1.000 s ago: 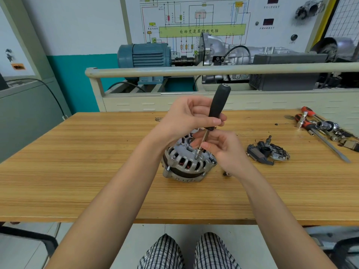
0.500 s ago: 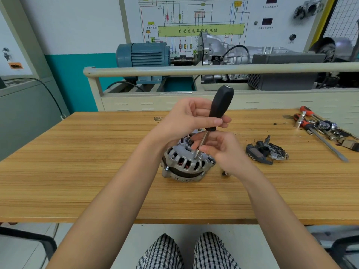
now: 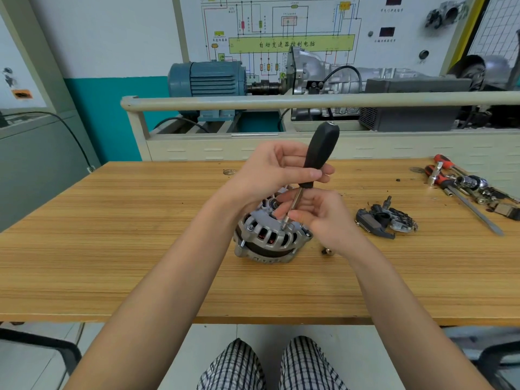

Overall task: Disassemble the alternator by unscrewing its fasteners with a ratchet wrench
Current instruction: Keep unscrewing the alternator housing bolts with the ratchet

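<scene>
From the head camera, the alternator (image 3: 271, 237) sits on the wooden table (image 3: 112, 249), near its middle and just in front of the person. A driver with a black handle (image 3: 320, 156) stands tilted over it, its metal shaft (image 3: 292, 205) running down to a fastener (image 3: 283, 226) on the top rim of the housing. The left hand (image 3: 270, 175) wraps round the lower part of the handle, fingers curled about it. The right hand (image 3: 318, 215) sits lower and pinches the shaft close to the tip, steadying it. The two hands are close together, one above the other on the same tool.

Whether the tip is fully seated on the fastener I cannot quite tell, since the fingers crowd that spot.

To do this step well, I would keep the shaft in line with the fastener, not leaning, and press down lightly while the upper hand turns. The lower fingers should only guide, loosely enough for the shaft to spin. The alternator is not clamped, so a hard twist could rock it on the table.

Off to the right lie a removed black part (image 3: 385, 220) and, further out, a cluster of tools (image 3: 467, 187). A small loose piece (image 3: 326, 251) rests just beside the alternator.
</scene>
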Demonstrator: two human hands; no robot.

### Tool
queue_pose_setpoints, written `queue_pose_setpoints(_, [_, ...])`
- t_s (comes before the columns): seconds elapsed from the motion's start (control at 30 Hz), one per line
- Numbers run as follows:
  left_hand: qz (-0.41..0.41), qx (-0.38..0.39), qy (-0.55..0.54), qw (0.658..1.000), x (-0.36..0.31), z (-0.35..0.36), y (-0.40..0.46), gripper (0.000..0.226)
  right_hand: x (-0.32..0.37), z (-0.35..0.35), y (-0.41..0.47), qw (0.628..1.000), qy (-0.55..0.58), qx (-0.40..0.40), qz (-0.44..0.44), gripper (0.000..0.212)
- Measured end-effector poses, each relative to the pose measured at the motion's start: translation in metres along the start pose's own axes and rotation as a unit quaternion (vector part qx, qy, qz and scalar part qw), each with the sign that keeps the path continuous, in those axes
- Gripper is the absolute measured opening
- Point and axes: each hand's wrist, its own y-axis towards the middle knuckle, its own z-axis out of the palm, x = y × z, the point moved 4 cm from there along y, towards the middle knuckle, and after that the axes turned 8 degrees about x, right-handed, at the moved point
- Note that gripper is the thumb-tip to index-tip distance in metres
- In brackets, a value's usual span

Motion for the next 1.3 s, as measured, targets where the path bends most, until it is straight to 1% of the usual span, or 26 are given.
queue_pose_setpoints(0.07, [0.008,-0.062,0.046,0.997,-0.002,-0.002,0.0,0.028,0.001,-0.001,-0.001,1.0,0.016,0.01,0.007,0.028])
queue_pose_setpoints(0.1, [0.017,-0.089,0.082,0.993,-0.004,-0.002,0.001,0.032,0.0,-0.002,-0.001,1.0,0.012,-0.002,0.015,0.025])
queue_pose_setpoints(0.17, [0.031,-0.127,0.154,0.979,-0.006,0.002,0.004,0.043,0.0,-0.004,-0.002,0.998,-0.018,-0.059,0.032,0.019])
queue_pose_setpoints(0.2, [0.035,-0.134,0.176,0.975,-0.006,0.005,0.005,0.047,-0.001,-0.005,-0.003,0.995,-0.031,-0.091,0.037,0.018])
queue_pose_setpoints(0.23, [0.038,-0.131,0.184,0.973,-0.005,0.007,0.006,0.049,-0.002,-0.005,-0.003,0.993,-0.036,-0.111,0.037,0.017])
queue_pose_setpoints(0.3, [0.025,-0.087,0.153,0.984,-0.004,0.009,0.007,0.047,-0.003,-0.004,-0.003,0.993,-0.026,-0.112,0.024,0.02])
queue_pose_setpoints(0.4, [-0.002,0.006,0.069,0.998,0.001,0.007,0.005,0.038,-0.004,-0.002,-0.003,0.996,0.002,-0.089,0.013,0.026])
queue_pose_setpoints(0.47, [-0.001,0.033,0.024,0.999,0.003,0.005,0.002,0.03,-0.002,-0.001,-0.002,0.999,-0.002,-0.054,0.003,0.023])
queue_pose_setpoints(0.5, [-0.003,0.025,0.011,1.0,0.002,0.003,0.001,0.027,-0.001,0.0,-0.001,0.999,-0.003,-0.032,-0.003,0.023])
queue_pose_setpoints(0.53, [-0.004,0.002,0.011,1.0,0.0,0.001,0.001,0.026,0.001,0.001,-0.001,1.0,0.0,-0.01,-0.009,0.023])
queue_pose_setpoints(0.6, [0.004,-0.057,0.047,0.997,-0.002,-0.004,0.002,0.026,0.002,0.001,-0.002,1.0,0.007,0.013,-0.013,0.025])
queue_pose_setpoints(0.63, [0.012,-0.078,0.07,0.994,-0.003,-0.004,0.002,0.029,0.001,0.001,-0.003,1.0,0.005,0.004,-0.011,0.024])
queue_pose_setpoints(0.7, [0.032,-0.097,0.108,0.989,-0.005,-0.001,0.003,0.037,0.0,-0.001,-0.004,0.999,-0.003,-0.046,-0.001,0.02])
queue_pose_setpoints(0.77, [0.047,-0.106,0.139,0.983,-0.006,0.003,0.004,0.043,-0.003,-0.002,-0.004,0.996,-0.012,-0.087,0.009,0.018])
queue_pose_setpoints(0.87, [0.041,-0.105,0.142,0.983,-0.006,0.005,0.006,0.042,-0.004,-0.001,-0.003,0.996,-0.017,-0.084,0.011,0.021])
queue_pose_setpoints(0.9, [0.034,-0.085,0.123,0.988,-0.005,0.004,0.006,0.038,-0.004,0.0,-0.003,0.997,-0.014,-0.081,0.01,0.021])
queue_pose_setpoints(0.97, [0.022,-0.019,0.068,0.997,-0.002,0.005,0.006,0.027,-0.004,0.0,-0.003,0.997,-0.004,-0.076,0.006,0.02])
queue_pose_setpoints(1.03, [0.019,0.023,0.028,0.999,0.002,0.005,0.004,0.025,-0.003,0.0,-0.003,0.998,0.004,-0.07,0.005,0.022])
queue_pose_setpoints(1.07, [0.019,0.022,0.019,0.999,0.002,0.003,0.003,0.027,-0.002,0.001,-0.002,0.998,0.002,-0.063,0.003,0.023])
queue_pose_setpoints(1.13, [0.016,-0.014,0.023,1.0,0.0,-0.001,0.002,0.029,-0.001,0.002,-0.001,0.999,-0.015,-0.041,0.001,0.024])
queue_pose_setpoints(1.23, [0.022,-0.075,0.084,0.993,-0.004,-0.004,0.002,0.034,-0.001,0.003,0.0,0.999,-0.031,-0.019,0.007,0.025])
queue_pose_setpoints(1.3, [0.04,-0.092,0.126,0.987,-0.007,-0.001,0.003,0.041,-0.001,0.001,-0.002,0.999,-0.032,-0.01,0.014,0.024])
